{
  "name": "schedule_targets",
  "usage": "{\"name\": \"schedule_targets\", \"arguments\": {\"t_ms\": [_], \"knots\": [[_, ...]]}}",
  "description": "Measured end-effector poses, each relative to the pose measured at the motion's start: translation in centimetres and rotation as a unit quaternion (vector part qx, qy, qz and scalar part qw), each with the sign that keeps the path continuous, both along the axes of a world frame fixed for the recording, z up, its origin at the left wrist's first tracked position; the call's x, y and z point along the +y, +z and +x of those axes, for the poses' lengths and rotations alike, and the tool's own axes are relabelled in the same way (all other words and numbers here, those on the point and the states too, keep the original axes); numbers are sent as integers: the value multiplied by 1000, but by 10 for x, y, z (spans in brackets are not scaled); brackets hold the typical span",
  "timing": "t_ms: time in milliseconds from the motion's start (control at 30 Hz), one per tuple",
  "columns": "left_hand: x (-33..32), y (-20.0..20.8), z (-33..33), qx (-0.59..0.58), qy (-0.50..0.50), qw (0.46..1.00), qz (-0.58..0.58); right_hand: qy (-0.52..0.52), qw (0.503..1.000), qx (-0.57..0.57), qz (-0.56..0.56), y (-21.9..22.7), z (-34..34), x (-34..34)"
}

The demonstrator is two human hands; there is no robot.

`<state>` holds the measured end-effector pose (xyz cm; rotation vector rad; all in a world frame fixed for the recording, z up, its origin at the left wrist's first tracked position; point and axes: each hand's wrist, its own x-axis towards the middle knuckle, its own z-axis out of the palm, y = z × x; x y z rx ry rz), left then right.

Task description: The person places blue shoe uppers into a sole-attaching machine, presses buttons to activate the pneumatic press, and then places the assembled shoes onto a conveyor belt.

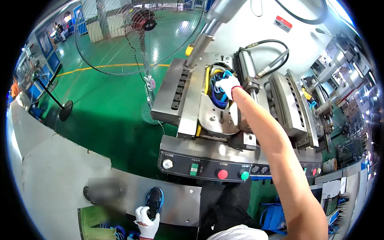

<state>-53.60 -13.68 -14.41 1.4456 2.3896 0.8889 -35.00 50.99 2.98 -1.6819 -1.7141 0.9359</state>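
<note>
My left hand point(147, 224), in a white glove, grips the heel end of a black sneaker with blue edging point(154, 200) that lies on a metal plate at lower left. My right arm reaches far forward to a steel pressing machine point(187, 116). There my gloved right hand point(229, 85) is closed on the upper part of a blue and black shoe point(219, 96) sitting in the machine's rounded, yellow-edged cavity. My fingers and palm partly cover that shoe, so their exact grip is partly hidden.
A control panel with a red button point(222, 174) and a green button point(244, 175) runs along the machine's front. A large fan point(140, 32) stands behind at left. A green crate point(90, 224) holding blue items is beside my left hand. A second press unit point(286, 104) stands at right.
</note>
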Motion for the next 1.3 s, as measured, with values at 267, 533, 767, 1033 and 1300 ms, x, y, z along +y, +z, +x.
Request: {"name": "schedule_targets", "arguments": {"t_ms": [267,533,767,1033,1300], "knots": [[7,15,1,-71,-32,997,18,3,976,-198,93,-32,-24,2],[6,11,-11,-50,-26,998,35,104,978,-14,182,41,-16,-145],[27,3,4,-7,-84,996,9,144,927,-210,276,-58,186,-394],[43,36,21,-94,-156,983,-29,205,950,-11,237,-106,189,-421],[123,160,284,-233,-440,867,-10,85,983,160,30,-80,309,-606]]}}
